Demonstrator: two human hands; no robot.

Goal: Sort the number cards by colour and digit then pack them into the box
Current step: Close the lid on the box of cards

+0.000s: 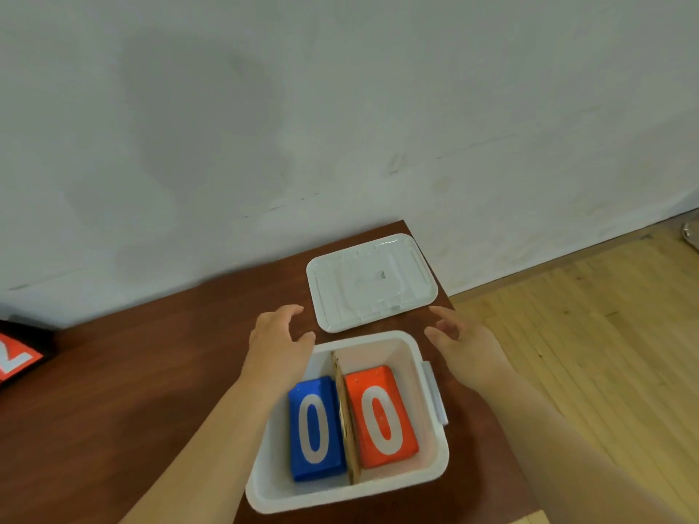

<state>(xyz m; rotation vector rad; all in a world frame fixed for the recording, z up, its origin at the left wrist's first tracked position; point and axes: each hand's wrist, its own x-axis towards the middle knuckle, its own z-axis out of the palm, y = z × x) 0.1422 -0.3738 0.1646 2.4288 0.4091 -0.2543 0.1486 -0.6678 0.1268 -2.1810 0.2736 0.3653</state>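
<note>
A white box (435,467) stands open on the brown table near its right edge. Inside, a blue stack of number cards (316,429) lies on the left and an orange-red stack (380,417) on the right, each showing a white 0. A cardboard divider (346,417) stands between them. The box's white lid (372,281) lies flat just behind the box. My left hand (278,336) hovers over the box's far left corner, fingers relaxed and empty. My right hand (463,344) hovers past the far right corner, fingers loosely spread, holding nothing.
The brown table (132,391) ends against a pale wall at the back. A black-framed orange-red panel with a white digit (15,357) sits at the left edge. Light wooden floor (605,334) lies beyond the table's right edge.
</note>
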